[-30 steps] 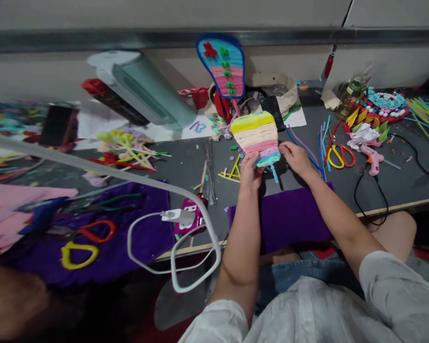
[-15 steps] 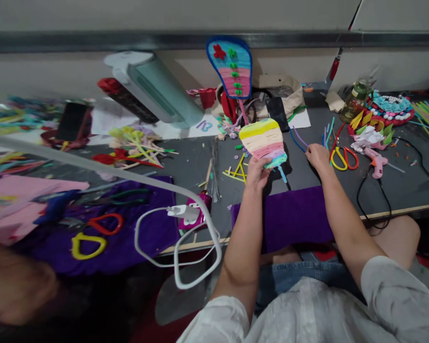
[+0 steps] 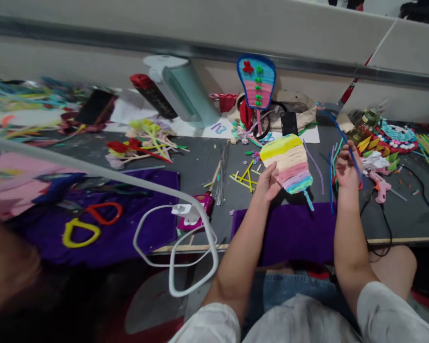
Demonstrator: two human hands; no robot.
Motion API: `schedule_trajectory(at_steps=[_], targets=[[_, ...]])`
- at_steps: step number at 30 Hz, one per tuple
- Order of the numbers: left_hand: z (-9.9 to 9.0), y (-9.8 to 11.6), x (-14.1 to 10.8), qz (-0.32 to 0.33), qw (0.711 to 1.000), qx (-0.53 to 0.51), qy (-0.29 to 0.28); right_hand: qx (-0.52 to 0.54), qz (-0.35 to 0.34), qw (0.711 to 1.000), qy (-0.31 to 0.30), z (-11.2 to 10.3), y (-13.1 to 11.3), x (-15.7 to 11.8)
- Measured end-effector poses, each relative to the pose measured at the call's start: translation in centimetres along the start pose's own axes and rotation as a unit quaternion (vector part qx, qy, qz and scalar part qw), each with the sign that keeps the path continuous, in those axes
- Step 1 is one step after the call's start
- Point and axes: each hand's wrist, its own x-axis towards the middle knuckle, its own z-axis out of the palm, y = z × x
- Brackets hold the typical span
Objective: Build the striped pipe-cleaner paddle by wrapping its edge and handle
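My left hand (image 3: 269, 183) is closed on the left edge of a fan-shaped piece (image 3: 289, 162), striped yellow, cream, pink and blue, with a short light-blue stem at its lower end. Raised on the right, my right hand (image 3: 347, 166) is closed around a dark-blue pipe cleaner (image 3: 339, 126) that slants up to the left. On the table between the hands lies a lilac pipe cleaner (image 3: 315, 166). More blue pipe cleaners (image 3: 331, 183) lie just left of my right wrist. A purple cloth (image 3: 289, 233) is spread at the table edge below the fan-shaped piece.
A finished-looking blue-and-pink fan (image 3: 256, 88) stands at the back beside a pale green jug (image 3: 191, 90). Right of my hand lies a pink glue gun (image 3: 381, 186) with its cord. A white cable (image 3: 214, 238) loops across the front left. A blurred hand of another person (image 3: 10, 267) shows at far left.
My right hand has lifted a dark-blue pipe cleaner off the table and moved right. The lilac one now lies alone. The fan-shaped piece has shifted slightly right in my left hand; the view has turned.
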Motion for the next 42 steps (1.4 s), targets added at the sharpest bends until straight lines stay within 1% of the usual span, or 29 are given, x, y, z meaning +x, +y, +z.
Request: schedule_trajectory(at_steps=[2, 4, 5, 7, 9, 11, 14, 18, 23, 27, 31, 34, 38, 40, 42], targets=[[0.3, -0.2, 0.1, -0.011, 1.000, -0.005, -0.012, 0.031, -0.005, 0.999, 0.007, -0.2, 0.1, 0.2], [0.5, -0.4, 0.2, -0.014, 1.000, -0.015, -0.015, 0.026, -0.002, 0.999, 0.022, 0.1, 0.7, 0.2], [0.6, -0.4, 0.2, -0.014, 1.000, -0.021, -0.015, 0.004, 0.005, 0.999, 0.032, 0.4, 1.2, 0.1], [0.6, -0.5, 0.3, -0.012, 0.999, -0.031, -0.011, -0.079, 0.025, 0.996, 0.045, 1.3, 2.3, -0.2], [0.7, -0.5, 0.4, -0.009, 0.999, -0.036, -0.004, -0.165, 0.051, 0.985, 0.020, 2.3, 3.4, -0.8], [0.7, -0.5, 0.5, 0.001, 0.999, -0.038, 0.004, -0.221, 0.071, 0.972, -0.035, 3.2, 4.1, -1.5], [0.9, -0.5, 0.7, 0.032, 0.998, -0.047, 0.014, -0.310, 0.030, 0.946, -0.088, 4.3, 4.5, -2.5], [1.1, -0.7, 0.9, 0.065, 0.995, -0.061, 0.037, -0.399, -0.032, 0.911, -0.105, 5.1, 4.8, -3.3], [1.2, -1.0, 1.2, 0.092, 0.993, -0.049, 0.058, -0.451, -0.080, 0.880, -0.126, 5.6, 5.3, -3.8], [1.4, -1.2, 1.6, 0.130, 0.988, -0.044, 0.077, -0.480, -0.083, 0.865, -0.122, 5.7, 5.5, -4.0], [1.4, -1.4, 1.8, 0.151, 0.984, -0.032, 0.091, -0.503, -0.107, 0.845, -0.147, 5.7, 5.6, -4.0], [1.4, -1.5, 1.8, 0.163, 0.981, -0.027, 0.099, -0.501, -0.116, 0.843, -0.159, 5.7, 5.5, -4.1], [1.3, -1.4, 1.8, 0.168, 0.979, -0.020, 0.111, -0.488, -0.098, 0.853, -0.155, 6.0, 5.3, -4.2], [1.2, -1.3, 1.7, 0.149, 0.983, -0.019, 0.109, -0.470, -0.073, 0.869, -0.139, 6.1, 5.4, -4.1], [1.0, -1.2, 1.8, 0.117, 0.987, -0.022, 0.107, -0.437, -0.030, 0.891, -0.114, 5.9, 5.6, -3.8]])
